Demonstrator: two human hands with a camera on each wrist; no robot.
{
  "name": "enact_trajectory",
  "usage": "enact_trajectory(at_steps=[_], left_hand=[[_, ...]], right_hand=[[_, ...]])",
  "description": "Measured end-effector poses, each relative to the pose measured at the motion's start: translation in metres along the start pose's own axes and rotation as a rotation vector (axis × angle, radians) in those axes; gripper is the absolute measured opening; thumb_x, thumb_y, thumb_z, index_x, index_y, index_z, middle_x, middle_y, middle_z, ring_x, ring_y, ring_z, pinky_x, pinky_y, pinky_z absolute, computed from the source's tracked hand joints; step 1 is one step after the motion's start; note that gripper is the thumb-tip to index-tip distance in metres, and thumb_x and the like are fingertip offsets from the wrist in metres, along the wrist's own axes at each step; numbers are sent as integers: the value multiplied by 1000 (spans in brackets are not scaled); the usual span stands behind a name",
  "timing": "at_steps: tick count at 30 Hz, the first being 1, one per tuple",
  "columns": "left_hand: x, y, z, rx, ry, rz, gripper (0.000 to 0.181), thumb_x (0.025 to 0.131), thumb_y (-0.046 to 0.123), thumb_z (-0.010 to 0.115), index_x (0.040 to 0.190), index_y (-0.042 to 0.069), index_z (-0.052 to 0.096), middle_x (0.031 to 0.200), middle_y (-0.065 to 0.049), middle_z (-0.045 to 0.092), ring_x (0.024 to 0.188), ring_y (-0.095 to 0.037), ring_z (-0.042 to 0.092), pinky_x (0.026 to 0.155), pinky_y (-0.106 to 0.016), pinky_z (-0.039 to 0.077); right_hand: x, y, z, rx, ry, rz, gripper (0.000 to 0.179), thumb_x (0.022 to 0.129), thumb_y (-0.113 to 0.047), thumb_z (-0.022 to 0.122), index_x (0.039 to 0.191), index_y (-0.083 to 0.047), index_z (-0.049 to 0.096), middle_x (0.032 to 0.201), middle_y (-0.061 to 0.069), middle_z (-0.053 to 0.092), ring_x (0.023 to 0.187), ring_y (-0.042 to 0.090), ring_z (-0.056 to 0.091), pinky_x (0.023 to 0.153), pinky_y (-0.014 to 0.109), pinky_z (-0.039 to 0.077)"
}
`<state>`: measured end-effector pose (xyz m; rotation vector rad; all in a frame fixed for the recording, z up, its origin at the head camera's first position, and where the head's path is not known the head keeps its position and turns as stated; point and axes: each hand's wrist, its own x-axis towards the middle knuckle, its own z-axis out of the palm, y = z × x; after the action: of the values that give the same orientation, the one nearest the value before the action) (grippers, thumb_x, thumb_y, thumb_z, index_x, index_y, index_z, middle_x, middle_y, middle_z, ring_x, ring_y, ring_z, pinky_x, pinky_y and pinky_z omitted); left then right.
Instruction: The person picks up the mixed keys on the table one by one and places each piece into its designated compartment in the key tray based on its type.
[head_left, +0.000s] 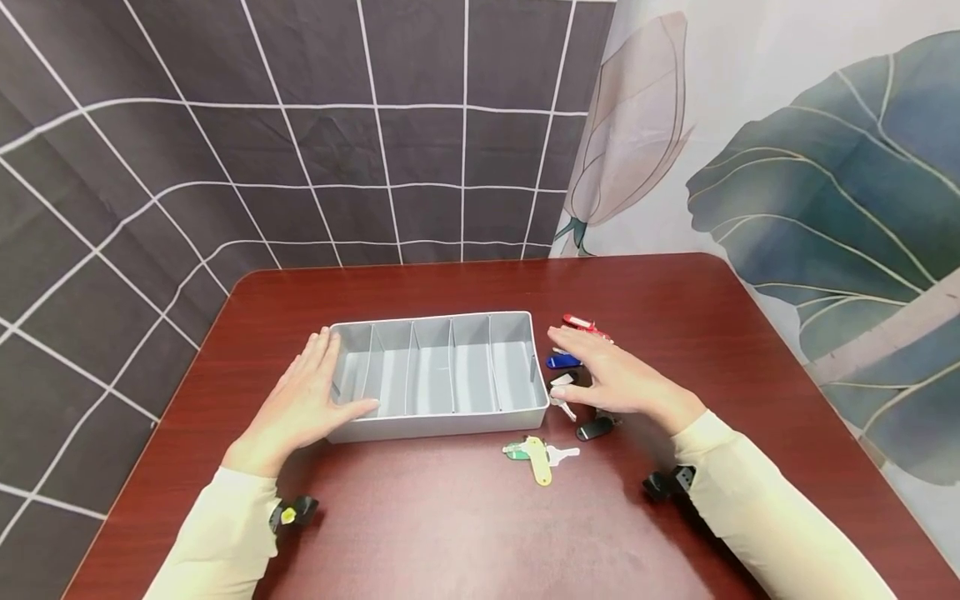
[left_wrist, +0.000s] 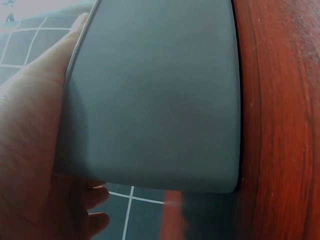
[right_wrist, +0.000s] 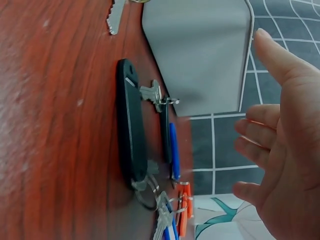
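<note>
A light grey tray [head_left: 442, 423] with several divided compartments lies on the table. My left hand [head_left: 303, 392] rests at its left end, fingers straight along that side and thumb reaching over the front rim; the left wrist view shows the tray's end wall [left_wrist: 155, 100] against it. Just beyond the right end, my right hand [head_left: 618, 371] hovers with fingers spread and nothing in it. Beneath and around it lie keys with a red tag [head_left: 579, 322], a blue tag [head_left: 562, 362] and a black tag [head_left: 595, 429]. The right hand partly hides some of these keys.
In front of the tray's right part lie keys with a yellow tag [head_left: 540, 463] and a green tag [head_left: 515, 451]. The dark red wooden table [head_left: 420, 517] reaches back to a dark checked curtain [head_left: 420, 150]. A leaf-patterned curtain [head_left: 840, 183] hangs at the right.
</note>
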<state>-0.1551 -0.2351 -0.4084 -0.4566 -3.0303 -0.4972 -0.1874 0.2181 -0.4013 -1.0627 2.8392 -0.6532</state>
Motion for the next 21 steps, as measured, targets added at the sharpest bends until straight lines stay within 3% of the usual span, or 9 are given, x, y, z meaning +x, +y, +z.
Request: enact_trajectory(at_steps=[10,18,21], left_hand=[[2,2,1,-9,-9,-24,121,74,76,59,153,-1,10,159,-19,8,145,-37,9,112,-58,18],[1,0,2,-29,-8,-26,121,74,75,61,153,-1,8,159,-20,7,145,-39,9,111,-59,18],[1,-1,3,-33,-6,-22,122,74,76,59,153,-1,7,159,-20,7,145,-38,9,111,-59,18]], right_hand=[[-14,5,6,-37,7,-29,66,79,-56,71,126,-10,64,126,1,59,121,18,50,100,39,43],[-14,16,9,-71,26,-62,53,72,-39,83,115,-10,71,111,2,64,105,18,56,91,38,49],[-11,21,10,-83,9,-74,47,75,-36,83,113,-11,72,106,1,64,100,16,55,88,37,49]])
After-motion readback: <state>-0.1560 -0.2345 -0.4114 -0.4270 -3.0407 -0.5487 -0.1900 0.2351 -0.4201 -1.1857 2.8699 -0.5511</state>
